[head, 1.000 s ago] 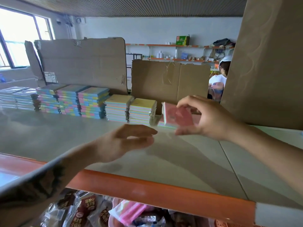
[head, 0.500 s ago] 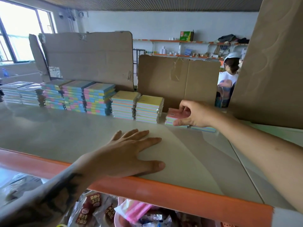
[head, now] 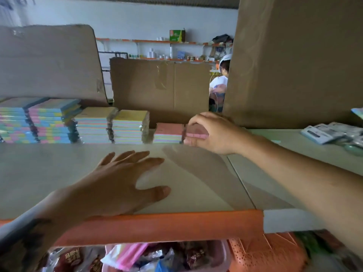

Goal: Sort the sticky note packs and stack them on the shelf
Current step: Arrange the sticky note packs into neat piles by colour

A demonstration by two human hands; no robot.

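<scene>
I see the left hand [head: 125, 179] lying flat on the shelf [head: 196, 173], palm down, fingers straight and spread, holding nothing. At about one o'clock from it, the right hand [head: 214, 132] curls its fingers over a pink sticky note pack [head: 196, 132], thumb underneath, gripping it. That pack touches the low pink-topped stack [head: 169, 133] at its nine o'clock. Further toward nine o'clock stand two taller yellow-topped stacks [head: 112, 124], then multicoloured stacks [head: 45, 122] running to the left edge. Cardboard sheets [head: 157, 89] stand upright behind the row at twelve o'clock. At three o'clock from the right hand, packaged items [head: 332, 134] lie on the shelf, well apart.
</scene>
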